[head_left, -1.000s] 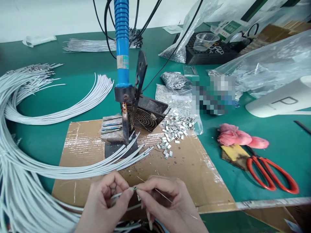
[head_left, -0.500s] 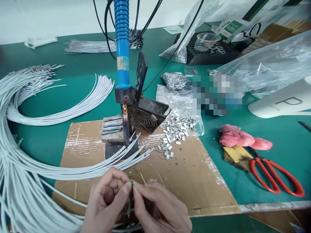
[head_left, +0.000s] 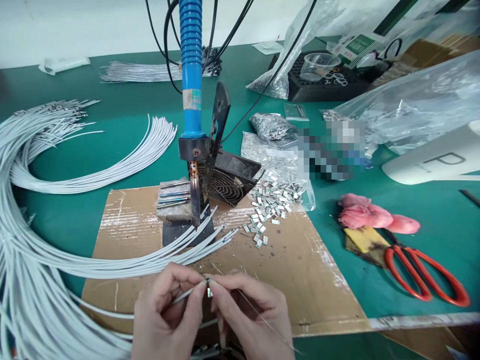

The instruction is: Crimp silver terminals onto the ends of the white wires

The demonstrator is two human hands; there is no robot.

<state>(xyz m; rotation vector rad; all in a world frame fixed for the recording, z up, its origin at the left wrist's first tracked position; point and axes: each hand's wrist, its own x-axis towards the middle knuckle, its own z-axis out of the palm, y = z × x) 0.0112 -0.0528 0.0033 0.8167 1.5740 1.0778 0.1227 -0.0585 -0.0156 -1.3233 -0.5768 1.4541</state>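
My left hand (head_left: pixel 170 312) is closed on a white cable (head_left: pixel 183 296), whose end reaches its thumb and forefinger. My right hand (head_left: pixel 251 312) pinches at that same end, its fingertips touching the left ones. A thin solder wire (head_left: pixel 267 322) runs through the right hand and slants down to the right. Just below the meeting fingertips a small silvery piece (head_left: pixel 210 292) shows; most of the joint is hidden. Beyond the hands, a blue-handled soldering iron (head_left: pixel 192 115) hangs tip down in a holder, over the ends of several white cables (head_left: pixel 150 266).
Loose small metal connectors (head_left: pixel 258 227) lie on the cardboard (head_left: pixel 300 280), beside a small black fan (head_left: pixel 232 175). Red-handled scissors (head_left: pixel 423 275) rest at the right. More white cables (head_left: pixel 86 180) fill the left. Plastic bags (head_left: pixel 423 105) are at the back right.
Both hands have tilted slightly, and the right has shifted a little. The white cable in the left hand and the small silvery piece now show. The solder wire now slants across the right hand.
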